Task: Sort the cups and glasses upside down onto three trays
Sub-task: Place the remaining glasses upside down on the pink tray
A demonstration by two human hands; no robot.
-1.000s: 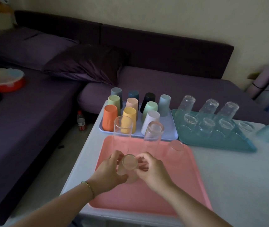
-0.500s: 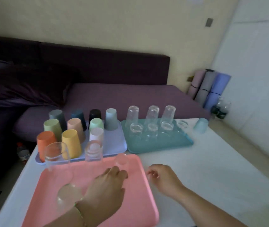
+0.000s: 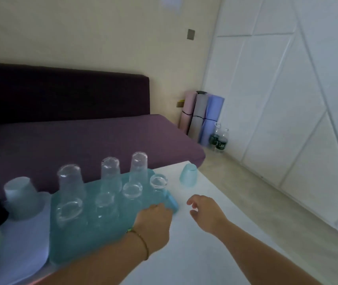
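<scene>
both hands empty, right hand point(image 3: 206, 213) open mid-frame and left hand point(image 3: 153, 220) over the teal tray point(image 3: 110, 229) corner, the stray blue cup point(image 3: 188, 174) right of it likely needs grasping next.

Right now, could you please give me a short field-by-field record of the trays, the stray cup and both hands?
teal tray: holds clear glasses, all upside down
tall glasses: three in the back row
short glasses: front row
lavender tray: left of the teal tray, partly in view
grey cup: upside down on the lavender tray
light blue cup: upside down on the white table, off any tray
left hand: at the teal tray's right corner, holding nothing
right hand: fingers open, empty, over the table
</scene>
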